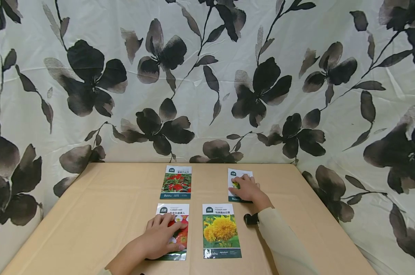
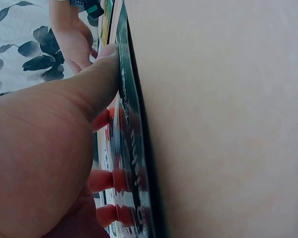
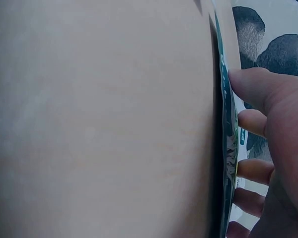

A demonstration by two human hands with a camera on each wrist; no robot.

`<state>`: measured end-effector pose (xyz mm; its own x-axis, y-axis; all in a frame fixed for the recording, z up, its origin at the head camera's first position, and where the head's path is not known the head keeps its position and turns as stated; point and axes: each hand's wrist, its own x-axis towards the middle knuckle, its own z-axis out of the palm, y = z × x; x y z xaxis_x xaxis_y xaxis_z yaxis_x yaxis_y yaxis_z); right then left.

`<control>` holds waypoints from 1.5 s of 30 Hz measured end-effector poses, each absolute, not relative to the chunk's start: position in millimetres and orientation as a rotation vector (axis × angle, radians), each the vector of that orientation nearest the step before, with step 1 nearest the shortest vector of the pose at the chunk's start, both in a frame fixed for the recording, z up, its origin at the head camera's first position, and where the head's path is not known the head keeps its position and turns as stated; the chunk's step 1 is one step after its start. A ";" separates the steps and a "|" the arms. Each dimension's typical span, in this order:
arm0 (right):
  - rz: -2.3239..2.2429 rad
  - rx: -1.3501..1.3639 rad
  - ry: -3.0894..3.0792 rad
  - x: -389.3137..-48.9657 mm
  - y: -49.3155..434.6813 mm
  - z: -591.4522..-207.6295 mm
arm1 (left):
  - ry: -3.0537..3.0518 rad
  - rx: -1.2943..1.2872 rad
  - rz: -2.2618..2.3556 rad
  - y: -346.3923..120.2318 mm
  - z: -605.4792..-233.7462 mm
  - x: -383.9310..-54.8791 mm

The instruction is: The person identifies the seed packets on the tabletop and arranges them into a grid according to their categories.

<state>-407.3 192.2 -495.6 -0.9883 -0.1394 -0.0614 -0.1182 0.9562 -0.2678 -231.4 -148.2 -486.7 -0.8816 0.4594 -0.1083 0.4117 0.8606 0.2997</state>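
Observation:
My left hand (image 1: 162, 236) rests spread over a seed packet (image 1: 182, 237) with red and white flowers at the near left. In the left wrist view its thumb and fingertips touch the face of that packet (image 2: 128, 99), which lies on the table. Farther off at the right, my right hand (image 1: 247, 189) lays its fingertips on another seed packet (image 1: 240, 172), covering most of its picture. The right wrist view has the thumb and several fingers against the front of this packet (image 3: 226, 104). Both hands have their fingers extended, not curled round the packets.
A seed packet with yellow flowers (image 1: 222, 231) lies at the near right, between the two forearms. Behind the left hand lies a packet with red flowers (image 1: 176, 182). The tan table (image 1: 101, 202) ends at a floral curtain (image 1: 207, 88). A dark device (image 1: 251, 219) sits at the right wrist.

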 end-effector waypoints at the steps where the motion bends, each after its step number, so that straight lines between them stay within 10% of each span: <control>1: -0.406 -0.199 3.027 -406.6 191.8 -495.3 | 2.859 0.676 0.401 -148.8 -486.7 -231.1; 45: -0.414 -0.195 3.034 -387.9 167.1 -495.3 | 2.850 0.733 0.388 -163.1 -484.3 -215.6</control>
<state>-387.9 167.1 -495.3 -0.9893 -0.1352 -0.0551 -0.1156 0.9557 -0.2708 -215.6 -163.1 -484.3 -0.8639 0.4933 -0.1018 0.4481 0.8449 0.2921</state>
